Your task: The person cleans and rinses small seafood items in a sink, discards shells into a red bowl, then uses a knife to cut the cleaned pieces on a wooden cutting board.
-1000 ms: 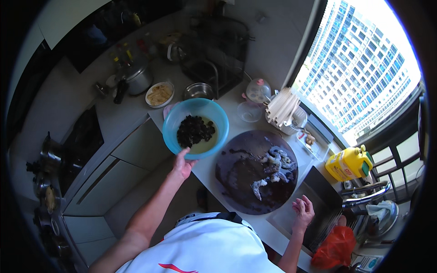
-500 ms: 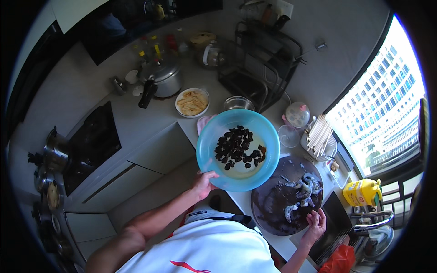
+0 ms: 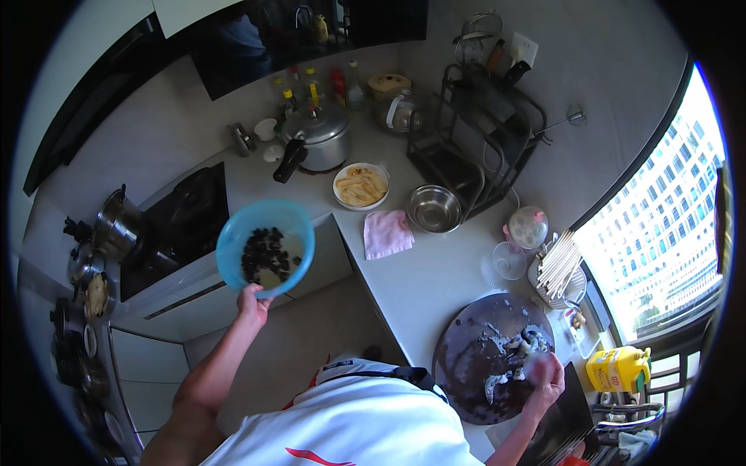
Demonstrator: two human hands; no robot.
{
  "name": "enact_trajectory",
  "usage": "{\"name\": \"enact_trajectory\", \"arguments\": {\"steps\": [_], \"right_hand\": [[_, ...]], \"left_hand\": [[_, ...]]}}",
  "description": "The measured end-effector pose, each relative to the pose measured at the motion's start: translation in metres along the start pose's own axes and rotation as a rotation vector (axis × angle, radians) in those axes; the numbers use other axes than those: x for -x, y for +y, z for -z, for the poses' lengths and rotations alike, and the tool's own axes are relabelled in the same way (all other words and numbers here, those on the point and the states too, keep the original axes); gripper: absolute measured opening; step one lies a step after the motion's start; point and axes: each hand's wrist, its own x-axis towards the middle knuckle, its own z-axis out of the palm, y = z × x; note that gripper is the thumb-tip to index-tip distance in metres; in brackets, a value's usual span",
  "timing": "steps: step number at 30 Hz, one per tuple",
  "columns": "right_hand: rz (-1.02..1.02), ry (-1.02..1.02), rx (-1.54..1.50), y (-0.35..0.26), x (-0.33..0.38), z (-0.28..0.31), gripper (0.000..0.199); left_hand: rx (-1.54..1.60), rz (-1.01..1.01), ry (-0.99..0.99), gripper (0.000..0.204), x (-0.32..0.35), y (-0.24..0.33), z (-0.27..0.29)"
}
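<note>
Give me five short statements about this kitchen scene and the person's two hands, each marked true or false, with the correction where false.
1. The left hand holds a blue bowl with dark pieces in it. True.
2. The blue bowl rests on the round dark board. False: it is held up in the air, off to the left of the counter.
3. The right hand is at the round dark board. True.
4. The pink cloth lies inside the steel bowl. False: it lies on the counter beside that bowl.
5. The yellow bottle stands next to the pressure cooker. False: it stands by the window, far right.
</note>
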Motion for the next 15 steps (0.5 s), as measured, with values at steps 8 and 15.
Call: {"name": "enact_trajectory", "arguments": {"steps": [8, 15], "right_hand": [[0.04, -0.108, 0.09, -0.006, -0.013, 0.004, 0.034], [0.018, -0.053, 0.1, -0.015, 0.009, 0.026, 0.026]], "left_hand": [[0.059, 0.043, -0.024, 0.027, -0.16, 0.059, -0.033], [0.033, -0.012, -0.244, 0.058, -0.16, 0.06, -0.086]]}}
